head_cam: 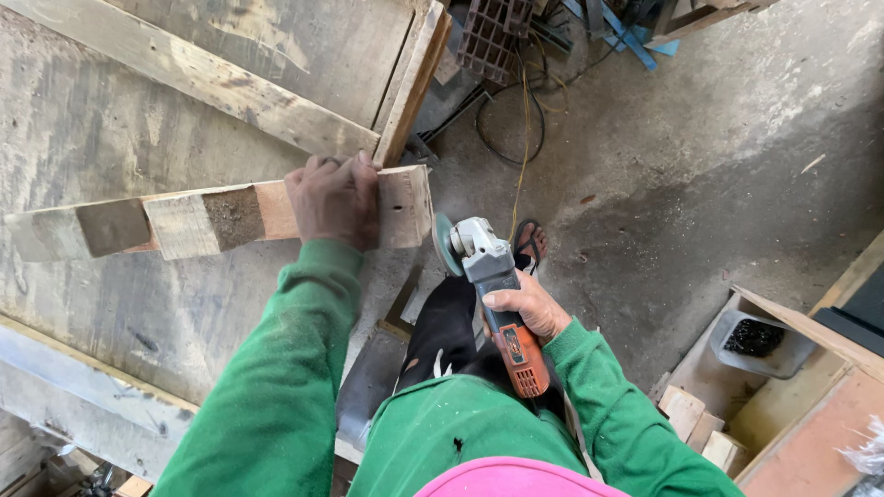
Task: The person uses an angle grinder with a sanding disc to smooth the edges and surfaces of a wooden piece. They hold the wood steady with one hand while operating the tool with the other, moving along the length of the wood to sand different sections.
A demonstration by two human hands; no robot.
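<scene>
The big worn plywood table (110, 138) fills the view from nine to twelve o'clock, and the short wooden plank (207, 219) lies across it, its free end sticking out past the table edge toward three o'clock. The left hand (336, 201) presses flat on that end, fingers (361, 166) curled over the far edge and gripping the plank. Just beside the end, at about four o'clock from it, the angle grinder (493, 299) hangs over the concrete floor (700, 184), disc (446, 243) close to the wood but apart from it. The right hand (527, 308) has its fingers wrapped closed round the grinder body.

To do this well, I judge the plank needs firm downward weight so it cannot chatter, the holding hand kept back from the disc, and the disc brought in lightly and squarely.

The disc is edge-on, so its type is unclear. The grinder's cord is hidden by green sleeves. The plank's underside and the table's supports cannot be seen.
</scene>
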